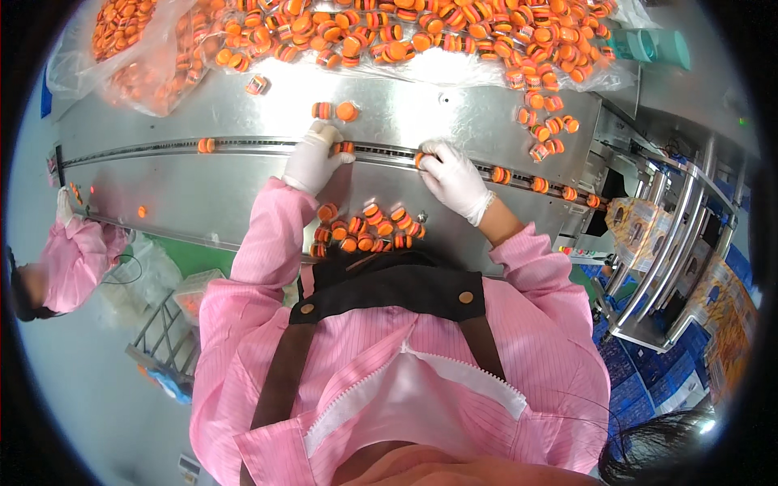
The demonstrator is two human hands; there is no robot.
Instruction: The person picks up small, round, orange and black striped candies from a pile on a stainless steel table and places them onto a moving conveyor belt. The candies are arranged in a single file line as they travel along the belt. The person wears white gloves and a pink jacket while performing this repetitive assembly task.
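My two white-gloved hands at a narrow chain track (267,146) set in a metal table (219,182). My right hand (455,180) closes thumb and fingers on a layered orange piece (419,159) at the track. My left hand (310,164) curls beside a second piece (345,147), which lies on the track between thumb and fingers; whether I pinch it or merely surround it I cannot tell from this angle. To the right, a spaced row of pieces (502,175) sits along the track, leading toward printed film (640,235) at a machine frame. Nearest my body, a loose cluster (365,235) rests on the table. Just beyond my left fingertips lie two pieces (346,111) side by side; along the far edge spreads a large heap (389,32) on clear plastic, with a teal cup (668,49) at its right.
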